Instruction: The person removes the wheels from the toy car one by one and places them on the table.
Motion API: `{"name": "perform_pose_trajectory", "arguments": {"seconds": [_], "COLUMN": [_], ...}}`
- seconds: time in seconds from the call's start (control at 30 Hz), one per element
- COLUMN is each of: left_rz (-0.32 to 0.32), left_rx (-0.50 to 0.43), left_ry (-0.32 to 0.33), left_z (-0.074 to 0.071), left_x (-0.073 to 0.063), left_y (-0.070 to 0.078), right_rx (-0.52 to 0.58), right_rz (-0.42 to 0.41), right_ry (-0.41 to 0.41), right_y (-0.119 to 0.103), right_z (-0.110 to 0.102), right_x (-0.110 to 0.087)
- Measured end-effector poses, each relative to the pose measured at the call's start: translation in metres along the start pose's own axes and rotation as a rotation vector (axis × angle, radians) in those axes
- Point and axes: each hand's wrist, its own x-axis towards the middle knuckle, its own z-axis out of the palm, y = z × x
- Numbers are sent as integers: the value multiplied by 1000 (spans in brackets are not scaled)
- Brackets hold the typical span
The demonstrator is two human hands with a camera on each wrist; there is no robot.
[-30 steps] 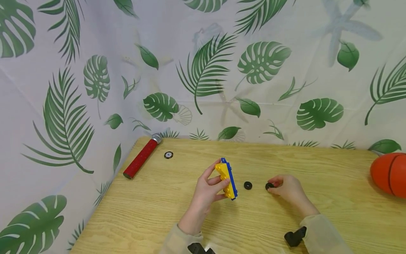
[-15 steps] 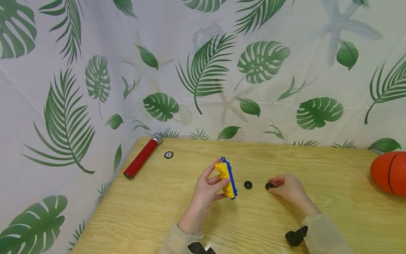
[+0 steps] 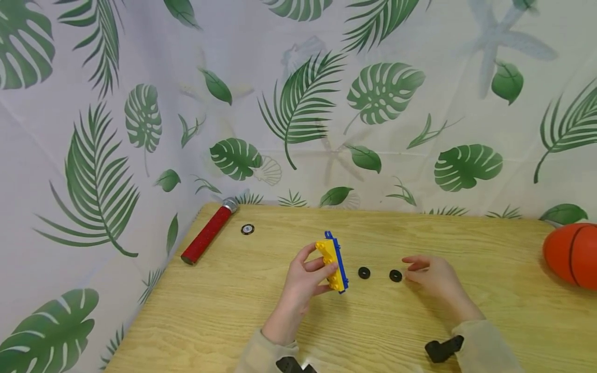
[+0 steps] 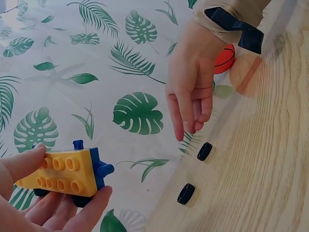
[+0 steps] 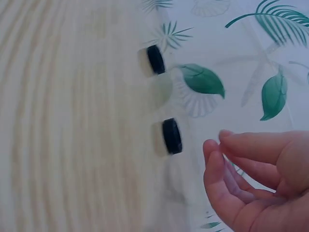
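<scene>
In the head view my left hand (image 3: 298, 282) grips a yellow and blue toy car (image 3: 331, 254) between thumb and fingers, above the table. The left wrist view shows yellow studs on the toy car (image 4: 63, 169), blue pegs on its blue side, and black wheels partly hidden by the fingers. My right hand (image 3: 437, 282) holds nothing, its fingers loosely bent. Just left of its fingertips, a black toy wheel (image 3: 392, 276) lies flat on the table, apart from them. A second black toy wheel (image 3: 360, 273) lies between that one and the toy car.
A red microphone (image 3: 207, 234) lies at the table's far left, with a small round black and white disc (image 3: 247, 229) next to it. An orange-red ball (image 3: 573, 254) sits at the right. Behind the wooden table (image 3: 210, 321) hangs a leaf-patterned cloth (image 3: 396, 171).
My right hand has let go of the toy wheel and moved slightly right, leaving it on the table. My left hand stays in place with the toy car.
</scene>
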Motion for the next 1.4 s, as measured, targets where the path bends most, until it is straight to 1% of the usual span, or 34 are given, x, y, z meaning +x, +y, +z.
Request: {"name": "perform_pose_trajectory", "arguments": {"seconds": [0.13, 0.27, 0.43, 0.6, 0.67, 0.8, 1.03, 1.17, 1.3, 1.4], "left_rz": [7, 15, 22, 38, 41, 22, 23, 13, -6, -11], "left_rx": [11, 22, 32, 71, 85, 82, 48, 25, 5, 7], "left_ry": [5, 9, 5, 16, 20, 19, -1, -1, -6, -15], "left_z": [1, 2, 2, 2, 3, 3, 5, 6, 7, 8], "left_x": [0, 0, 0, 1, 2, 2, 2, 3, 4, 4], "left_y": [0, 1, 0, -1, -2, -2, -3, -2, -3, -3], "right_rx": [137, 249, 362, 443, 461, 465, 483, 456, 447, 474], "right_rz": [-14, -48, -84, -109, -122, -155, -180, -193, -188, -188], "right_ry": [10, 19, 9, -14, -21, -28, -50, -63, -96, -130], "right_y": [-11, -24, -38, -55, -61, -69, -77, -81, -89, -94], "right_z": [-2, -4, -7, -7, -7, -4, 0, 3, 8, 12], "right_x": [-2, -5, -10, -16, -18, -21, -24, -26, -27, -26]}}
